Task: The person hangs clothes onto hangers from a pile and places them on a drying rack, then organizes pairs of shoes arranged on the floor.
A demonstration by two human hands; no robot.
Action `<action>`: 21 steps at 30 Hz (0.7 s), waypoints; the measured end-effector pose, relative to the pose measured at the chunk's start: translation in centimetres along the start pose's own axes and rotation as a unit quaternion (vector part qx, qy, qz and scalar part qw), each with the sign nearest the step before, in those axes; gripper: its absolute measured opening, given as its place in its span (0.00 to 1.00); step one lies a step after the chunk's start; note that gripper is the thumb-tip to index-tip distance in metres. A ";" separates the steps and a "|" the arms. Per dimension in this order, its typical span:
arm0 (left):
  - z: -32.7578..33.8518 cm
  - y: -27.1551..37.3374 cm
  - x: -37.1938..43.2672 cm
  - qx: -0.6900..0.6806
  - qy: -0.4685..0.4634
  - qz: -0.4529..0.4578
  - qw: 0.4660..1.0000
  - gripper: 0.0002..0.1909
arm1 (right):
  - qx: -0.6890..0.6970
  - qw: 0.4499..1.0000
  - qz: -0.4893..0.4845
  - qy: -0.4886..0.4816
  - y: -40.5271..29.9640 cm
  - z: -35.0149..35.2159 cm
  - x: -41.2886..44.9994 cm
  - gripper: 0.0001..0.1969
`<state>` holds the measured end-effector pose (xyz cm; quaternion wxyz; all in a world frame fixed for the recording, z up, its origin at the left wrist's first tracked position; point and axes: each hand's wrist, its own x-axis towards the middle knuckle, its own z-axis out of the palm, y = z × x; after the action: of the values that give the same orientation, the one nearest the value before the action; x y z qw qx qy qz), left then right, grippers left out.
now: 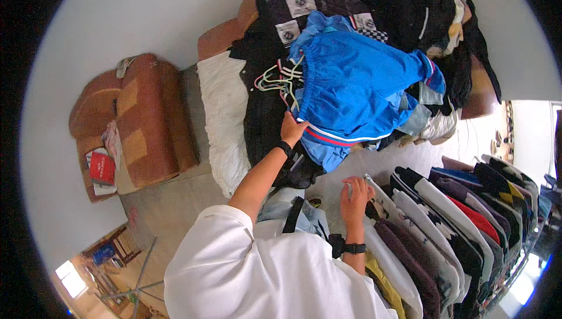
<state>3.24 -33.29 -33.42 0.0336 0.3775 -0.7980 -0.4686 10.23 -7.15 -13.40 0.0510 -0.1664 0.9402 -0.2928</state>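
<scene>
My left hand point(293, 130) pinches the near corner of the waistband of blue shorts point(351, 86) with red and white side stripes. The shorts lie spread over other blue garments on a heaped sofa. Several pale hangers point(276, 81) stick out beside the elastic waistband. At the end of a row of hanging clothes, my right hand point(356, 198) has its fingers loosely curled. Nothing shows plainly in it, and whether it touches the white patterned garment point(388, 200) beside it is unclear.
Dark garments point(268, 117) with white printed patches cover the sofa point(219, 40), next to a white ribbed cover point(224, 121). A brown armchair point(153, 130) holding a red bag point(102, 167) stands at left. Packed hanging clothes point(474, 218) fill the right side.
</scene>
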 end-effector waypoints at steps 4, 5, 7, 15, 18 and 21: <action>-0.1 -1.0 1.2 0.027 -0.025 0.000 0.999 0.32 | -0.024 0.997 0.076 0.008 2.6 -1.5 -1.3 0.07; 0.1 -0.6 1.3 0.063 -0.023 0.005 0.998 0.31 | -0.043 0.993 0.114 0.007 3.5 -1.9 -1.7 0.06; -0.1 0.7 1.1 0.087 -0.057 -0.005 0.995 0.31 | -0.033 0.991 0.115 0.055 4.4 -3.6 -2.4 0.06; -1.4 -4.5 4.3 0.009 -0.057 -0.107 0.993 0.33 | -0.045 0.982 0.127 0.131 4.5 -1.8 -6.7 0.04; -0.5 -1.1 2.7 0.024 -0.097 -0.106 0.989 0.27 | -0.021 0.982 0.160 0.101 4.3 -1.0 -8.8 0.05; -1.4 1.9 2.7 -0.186 -0.161 -0.030 0.969 0.19 | -0.034 0.981 0.166 0.090 3.2 -1.0 -10.7 0.06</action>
<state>0.82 -35.44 -32.00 -0.0399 0.3074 -0.6801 -0.6644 19.22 -0.45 -14.44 0.0080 0.0179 0.9649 -0.2620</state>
